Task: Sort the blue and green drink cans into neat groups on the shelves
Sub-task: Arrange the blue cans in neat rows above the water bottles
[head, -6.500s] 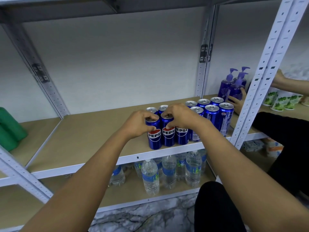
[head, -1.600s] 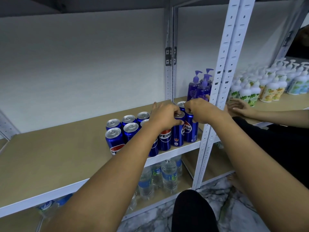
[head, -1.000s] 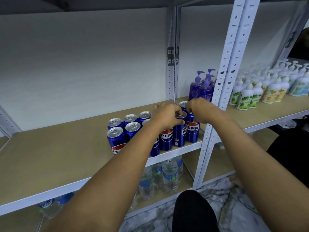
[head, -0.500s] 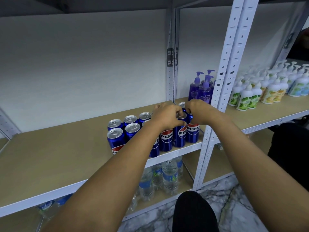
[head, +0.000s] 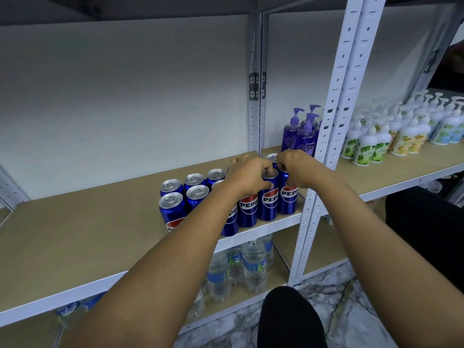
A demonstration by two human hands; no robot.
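As blue cans (head: pixel 270 202) are grouped upright at shelf (head: pixel 75 237) front edge near right corner, second-from-right can top is pinched by left hand (head: pixel 248 175); end can (head: pixel 287 197) is gripped by right hand (head: pixel 298 169), directly beneath curled fingers.

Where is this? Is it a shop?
Probably a shop or its stockroom. Metal shelves hold many of the same goods: blue cans in rows, water bottles below, and soap bottles on the next shelf.
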